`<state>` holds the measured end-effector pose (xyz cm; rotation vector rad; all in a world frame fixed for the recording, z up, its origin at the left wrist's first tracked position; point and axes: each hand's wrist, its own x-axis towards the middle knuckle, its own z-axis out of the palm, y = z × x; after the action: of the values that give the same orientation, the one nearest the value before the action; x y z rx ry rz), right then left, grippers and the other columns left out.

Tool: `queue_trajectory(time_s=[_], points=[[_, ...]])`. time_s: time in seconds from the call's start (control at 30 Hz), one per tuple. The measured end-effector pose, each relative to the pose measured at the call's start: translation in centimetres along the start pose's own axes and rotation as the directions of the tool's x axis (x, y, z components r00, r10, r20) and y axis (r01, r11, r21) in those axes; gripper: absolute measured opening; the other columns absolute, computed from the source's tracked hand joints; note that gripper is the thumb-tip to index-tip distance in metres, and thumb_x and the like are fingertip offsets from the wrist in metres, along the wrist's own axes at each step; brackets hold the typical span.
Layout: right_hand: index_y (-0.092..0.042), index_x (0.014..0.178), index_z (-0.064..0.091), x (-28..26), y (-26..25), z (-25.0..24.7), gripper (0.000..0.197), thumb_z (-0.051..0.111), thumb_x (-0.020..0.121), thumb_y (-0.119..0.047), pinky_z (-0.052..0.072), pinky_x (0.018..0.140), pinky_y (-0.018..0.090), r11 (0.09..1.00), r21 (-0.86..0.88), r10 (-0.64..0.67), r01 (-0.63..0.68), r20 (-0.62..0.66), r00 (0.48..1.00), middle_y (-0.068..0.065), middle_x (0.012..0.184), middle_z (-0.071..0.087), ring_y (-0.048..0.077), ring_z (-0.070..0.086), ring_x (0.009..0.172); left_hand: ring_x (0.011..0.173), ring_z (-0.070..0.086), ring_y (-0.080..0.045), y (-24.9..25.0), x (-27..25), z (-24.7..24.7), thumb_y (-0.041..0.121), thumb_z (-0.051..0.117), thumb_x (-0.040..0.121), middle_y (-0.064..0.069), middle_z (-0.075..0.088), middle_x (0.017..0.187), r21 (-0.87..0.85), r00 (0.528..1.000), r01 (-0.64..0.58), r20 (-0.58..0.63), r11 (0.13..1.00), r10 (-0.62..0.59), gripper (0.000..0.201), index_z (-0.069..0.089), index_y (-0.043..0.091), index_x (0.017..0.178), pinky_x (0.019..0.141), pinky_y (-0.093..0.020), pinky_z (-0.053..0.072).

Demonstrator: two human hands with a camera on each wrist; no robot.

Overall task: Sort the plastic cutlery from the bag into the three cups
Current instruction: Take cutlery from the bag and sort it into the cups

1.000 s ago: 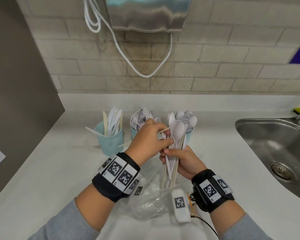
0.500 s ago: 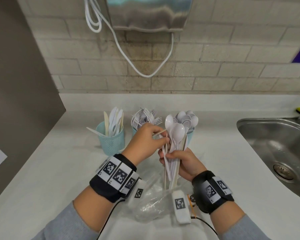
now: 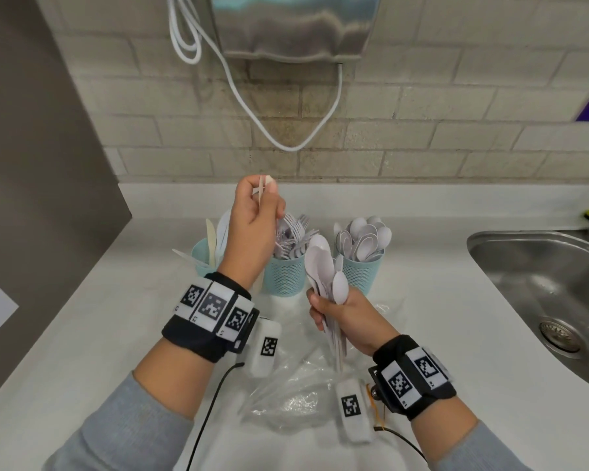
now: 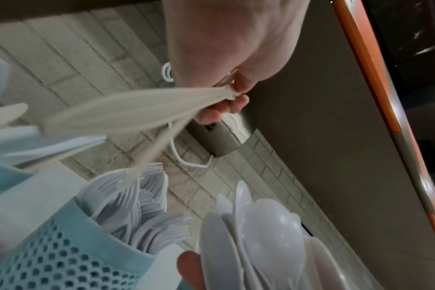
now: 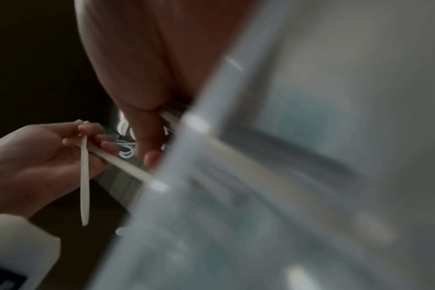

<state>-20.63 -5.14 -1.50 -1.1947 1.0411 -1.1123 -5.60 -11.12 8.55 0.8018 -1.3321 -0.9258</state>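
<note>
Three perforated teal cups stand in a row: the left cup (image 3: 199, 254) holds knives, the middle cup (image 3: 284, 275) forks, the right cup (image 3: 361, 271) spoons. My left hand (image 3: 266, 193) is raised above the left and middle cups and pinches a beige knife (image 4: 124, 109) and a beige fork (image 4: 149, 151) by their handles; both hang down. In front of the cups, my right hand (image 3: 323, 311) grips a bundle of white spoons (image 3: 320, 266), bowls up. The clear plastic bag (image 3: 296, 396) lies crumpled under my wrists.
A steel sink (image 3: 541, 290) is set into the white counter (image 3: 82, 334) at the right. A grey panel (image 3: 31, 164) stands at the left. A metal wall unit (image 3: 296, 25) with a white cable (image 3: 286, 144) hangs above the cups.
My left hand pulled the beige pieces out of the bundle and rose up and left over the cups. The right hand kept the spoons and sank a little.
</note>
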Motion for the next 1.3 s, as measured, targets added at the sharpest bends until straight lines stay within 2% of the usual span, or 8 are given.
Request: queue_trajectory(time_s=[0.13, 0.2, 0.3, 0.53, 0.73, 0.87, 1.1, 1.3], points=[[-0.006, 0.087, 0.053, 0.0, 0.0, 0.2, 0.009, 0.062, 0.089, -0.005, 0.044, 0.055, 0.023, 0.988, -0.150, -0.031, 0.027, -0.022, 0.999, 0.002, 0.062, 0.051, 0.013, 0.047, 0.052, 0.052, 0.046, -0.013, -0.5, -0.6, 0.2, 0.027, 0.061, 0.089, 0.005, 0.054, 0.061, 0.186, 0.966, 0.078, 0.228, 0.979, -0.120, 0.010, 0.058, 0.023, 0.080, 0.052, -0.029, 0.042], [-0.007, 0.089, 0.053, 0.1, -0.1, 0.3, 0.012, 0.065, 0.087, -0.006, 0.045, 0.054, 0.023, 0.985, -0.172, -0.042, 0.034, -0.046, 0.998, 0.001, 0.066, 0.052, 0.011, 0.048, 0.052, 0.066, 0.059, -0.020, -1.0, -1.1, 0.3, 0.032, 0.074, 0.077, -0.005, 0.062, 0.074, 0.390, 0.926, -0.025, 0.355, 0.920, -0.126, 0.018, 0.067, 0.015, 0.078, 0.069, -0.038, 0.051], [-0.010, 0.090, 0.054, 0.2, -0.1, 0.3, 0.014, 0.066, 0.086, -0.005, 0.046, 0.054, 0.021, 0.974, -0.225, -0.056, 0.040, -0.064, 0.996, 0.000, 0.071, 0.054, 0.007, 0.049, 0.052, 0.085, 0.061, -0.017, -1.1, -1.5, 0.1, 0.033, 0.078, 0.072, -0.002, 0.059, 0.086, 0.500, 0.850, -0.191, 0.514, 0.845, -0.112, 0.019, 0.073, 0.015, 0.077, 0.082, -0.040, 0.050], [-0.018, 0.105, 0.055, -0.2, 0.2, 0.1, 0.028, 0.066, 0.085, -0.002, 0.044, 0.051, 0.025, 0.983, -0.158, -0.095, 0.094, -0.002, 0.995, 0.010, 0.074, 0.048, 0.010, 0.046, 0.054, 0.085, 0.063, -0.013, -0.6, -1.2, -0.7, 0.023, 0.075, 0.077, 0.004, 0.066, 0.086, 0.531, 0.727, -0.319, 0.669, 0.785, -0.157, 0.014, 0.076, 0.012, 0.085, 0.082, -0.037, 0.050], [-0.027, 0.104, 0.053, -0.2, 0.4, 0.2, 0.032, 0.065, 0.087, -0.002, 0.041, 0.047, 0.024, 0.993, -0.085, -0.074, 0.077, 0.034, 0.997, 0.013, 0.075, 0.045, 0.009, 0.044, 0.050, 0.084, 0.061, -0.013, -0.4, -1.1, -0.5, 0.027, 0.069, 0.080, 0.008, 0.060, 0.089, 0.626, 0.651, -0.406, 0.710, 0.666, -0.270, 0.015, 0.071, 0.017, 0.091, 0.079, -0.035, 0.050], [-0.027, 0.099, 0.055, -0.3, 0.5, 0.1, 0.028, 0.064, 0.087, -0.003, 0.040, 0.046, 0.023, 0.997, -0.047, -0.056, 0.058, 0.061, 0.997, 0.008, 0.071, 0.048, 0.011, 0.045, 0.050, 0.087, 0.061, -0.017, -0.4, -1.2, -0.4, 0.020, 0.068, 0.080, 0.000, 0.065, 0.092, 0.660, 0.642, -0.401, 0.697, 0.636, -0.318, 0.015, 0.071, 0.012, 0.093, 0.080, -0.036, 0.049], [-0.006, 0.087, 0.055, 0.0, 1.1, -0.1, 0.010, 0.065, 0.085, -0.004, 0.041, 0.045, 0.023, 1.000, 0.008, -0.025, 0.024, 0.060, 0.998, 0.001, 0.068, 0.053, 0.012, 0.046, 0.049, 0.076, 0.062, -0.018, -0.6, -1.9, 0.7, 0.028, 0.070, 0.075, 0.001, 0.068, 0.081, 0.738, 0.705, -0.411, 0.630, 0.535, -0.325, 0.016, 0.068, 0.015, 0.083, 0.065, -0.030, 0.048], [-0.006, 0.090, 0.055, -0.2, 0.9, -0.4, 0.029, 0.075, 0.071, -0.014, 0.042, 0.047, 0.023, 1.000, 0.006, 0.003, -0.004, 0.102, 0.995, 0.000, 0.070, 0.054, 0.012, 0.048, 0.053, 0.070, 0.063, -0.019, -1.1, -2.3, 0.4, 0.028, 0.071, 0.073, 0.000, 0.067, 0.070, 0.724, 0.710, -0.285, 0.599, 0.628, -0.369, 0.018, 0.066, 0.011, 0.074, 0.064, -0.035, 0.049]])
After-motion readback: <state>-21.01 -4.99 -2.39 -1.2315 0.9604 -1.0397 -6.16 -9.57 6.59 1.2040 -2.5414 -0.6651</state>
